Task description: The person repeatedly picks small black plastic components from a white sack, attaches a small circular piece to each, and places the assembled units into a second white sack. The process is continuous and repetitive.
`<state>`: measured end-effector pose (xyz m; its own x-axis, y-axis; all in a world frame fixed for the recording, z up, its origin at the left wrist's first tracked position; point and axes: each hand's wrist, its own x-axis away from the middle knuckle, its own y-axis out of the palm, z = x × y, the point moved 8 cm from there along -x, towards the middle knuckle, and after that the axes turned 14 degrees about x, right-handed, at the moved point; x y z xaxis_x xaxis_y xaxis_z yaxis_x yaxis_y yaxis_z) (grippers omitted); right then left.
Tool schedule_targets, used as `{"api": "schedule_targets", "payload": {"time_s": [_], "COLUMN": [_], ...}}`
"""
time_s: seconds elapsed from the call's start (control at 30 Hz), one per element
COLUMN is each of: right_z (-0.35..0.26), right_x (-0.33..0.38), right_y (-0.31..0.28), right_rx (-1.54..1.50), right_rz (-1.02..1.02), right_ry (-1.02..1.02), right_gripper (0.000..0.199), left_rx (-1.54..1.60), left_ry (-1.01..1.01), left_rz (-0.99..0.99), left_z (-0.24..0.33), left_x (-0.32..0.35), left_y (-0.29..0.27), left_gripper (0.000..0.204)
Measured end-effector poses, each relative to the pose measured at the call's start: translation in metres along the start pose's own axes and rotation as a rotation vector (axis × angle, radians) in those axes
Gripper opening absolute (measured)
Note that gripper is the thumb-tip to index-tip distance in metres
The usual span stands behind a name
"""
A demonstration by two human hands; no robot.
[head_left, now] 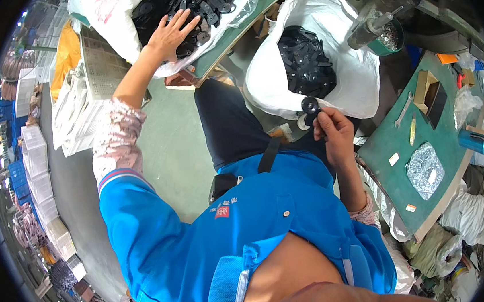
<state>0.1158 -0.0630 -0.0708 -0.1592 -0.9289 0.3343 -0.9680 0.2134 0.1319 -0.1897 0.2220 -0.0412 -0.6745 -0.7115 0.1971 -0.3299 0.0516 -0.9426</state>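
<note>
My left hand (170, 37) reaches forward with its fingers spread, lying on a heap of small black parts (197, 4) in a white sack (105, 19) on the green table. Between the thumb and fingers of my right hand (335, 133) is a small black part with a round end and a hole (310, 106). That hand is near the front rim of a second white sack (269, 62), which stands open in front of me. Inside it lies a pile of similar black parts (307, 62).
A machine (372, 27) with a dark green cup of metal bits rises at the far right. On the green side table (390, 132) lie a wrench (404, 108), a small cardboard box (425, 90) and a clear plastic bag (425, 170). Plastic crates (109, 65) stand at the left.
</note>
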Motion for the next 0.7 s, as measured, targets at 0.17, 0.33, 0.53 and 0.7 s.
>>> {"api": "schedule_targets", "payload": {"time_s": [0.17, 0.33, 0.53, 0.7], "right_z": [0.000, 0.009, 0.009, 0.006], "right_x": [0.011, 0.014, 0.011, 0.012], "right_y": [0.002, -0.008, 0.000, 0.005], "right_rx": [0.024, -0.014, -0.012, -0.028], "right_rz": [0.001, 0.065, 0.039, 0.017], "right_ry": [-0.052, -0.020, -0.009, -0.022], "right_gripper": [0.017, 0.018, 0.019, 0.018], "left_rx": [0.080, 0.224, 0.183, 0.185], "left_ry": [0.038, -0.007, -0.018, 0.023], "left_rz": [-0.170, -0.259, -0.151, -0.136], "left_z": [-0.005, 0.001, 0.010, 0.004], "left_x": [-0.036, -0.025, -0.027, -0.026], "left_y": [0.004, 0.011, 0.011, 0.010], "left_gripper": [0.139, 0.109, 0.115, 0.104]}}
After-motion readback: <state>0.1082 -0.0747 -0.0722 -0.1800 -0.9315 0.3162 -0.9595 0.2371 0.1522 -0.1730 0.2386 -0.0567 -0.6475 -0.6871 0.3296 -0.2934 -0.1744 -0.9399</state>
